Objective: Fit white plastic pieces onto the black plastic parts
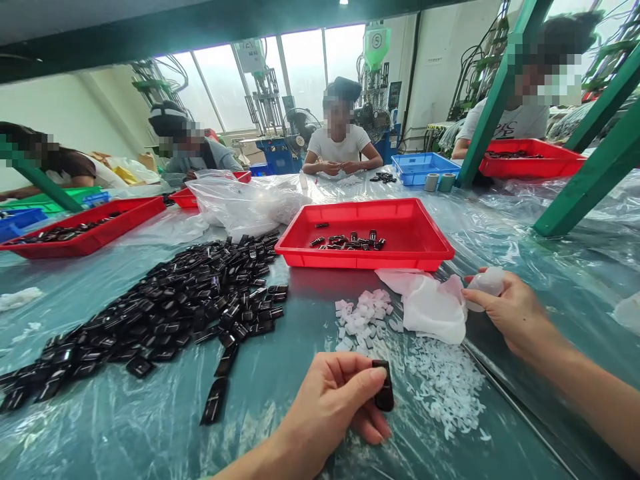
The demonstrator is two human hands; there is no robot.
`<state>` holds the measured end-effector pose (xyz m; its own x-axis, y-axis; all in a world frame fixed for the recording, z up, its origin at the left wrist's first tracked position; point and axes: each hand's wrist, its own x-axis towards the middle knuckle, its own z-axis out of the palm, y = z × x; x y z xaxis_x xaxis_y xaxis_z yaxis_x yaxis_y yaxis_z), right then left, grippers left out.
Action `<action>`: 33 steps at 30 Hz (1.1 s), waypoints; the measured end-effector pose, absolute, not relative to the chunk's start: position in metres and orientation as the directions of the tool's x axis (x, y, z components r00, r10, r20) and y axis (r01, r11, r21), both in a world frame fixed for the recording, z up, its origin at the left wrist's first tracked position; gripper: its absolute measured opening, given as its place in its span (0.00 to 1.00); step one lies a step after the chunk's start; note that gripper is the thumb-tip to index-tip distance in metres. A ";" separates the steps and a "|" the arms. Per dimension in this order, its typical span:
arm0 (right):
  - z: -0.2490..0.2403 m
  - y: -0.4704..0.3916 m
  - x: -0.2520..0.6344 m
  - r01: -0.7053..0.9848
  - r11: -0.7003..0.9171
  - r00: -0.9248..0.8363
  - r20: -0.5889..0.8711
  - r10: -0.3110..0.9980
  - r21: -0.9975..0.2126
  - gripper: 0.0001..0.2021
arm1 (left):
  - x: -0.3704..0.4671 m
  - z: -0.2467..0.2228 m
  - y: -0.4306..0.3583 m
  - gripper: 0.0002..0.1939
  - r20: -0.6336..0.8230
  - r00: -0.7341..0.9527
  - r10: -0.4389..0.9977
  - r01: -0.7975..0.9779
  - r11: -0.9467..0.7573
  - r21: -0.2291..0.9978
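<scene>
Worktop (150, 443), left side: loose heap of black parts (175, 307), spreading toward the near left corner. Left hand (333, 397), toward near edge: thumb and fingers closed on one black piece (385, 393). Beyond it, toward far edge, red tray (360, 259), some black parts inside. White squares (361, 321) in front of tray; white slivers (447, 387) to their right, nearer. Right hand (523, 317), toward right edge: translucent white wad (491, 281) pinched, beside crumpled white sheet (435, 310).

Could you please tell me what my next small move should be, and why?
Perhaps bring the right hand across to the black piece: the left hand grips that piece, while the right, holding a whitish wad, is apart from it.
</scene>
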<state>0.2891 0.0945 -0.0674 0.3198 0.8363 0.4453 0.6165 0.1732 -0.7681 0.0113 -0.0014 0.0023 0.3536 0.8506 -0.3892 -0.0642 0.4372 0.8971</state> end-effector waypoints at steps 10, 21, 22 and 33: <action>-0.020 0.068 0.259 0.740 0.227 0.326 0.633 0.702 -0.633 0.34 | 0.014 0.002 -0.002 0.11 -0.395 0.340 0.854 -0.023 0.427 0.904; -0.030 0.045 0.207 0.675 0.689 -0.471 0.565 0.678 -0.264 0.10 | 0.019 -0.003 -0.001 0.10 -0.413 0.360 0.836 -0.014 0.448 0.894; -0.032 0.046 0.207 0.681 0.684 -0.477 0.549 0.686 -0.262 0.10 | 0.019 -0.003 -0.001 0.10 -0.416 0.366 0.832 -0.012 0.451 0.892; -0.029 0.045 0.208 0.676 0.682 -0.459 0.563 0.687 -0.281 0.09 | 0.018 -0.007 -0.003 0.08 -0.436 0.357 0.826 0.067 0.443 0.894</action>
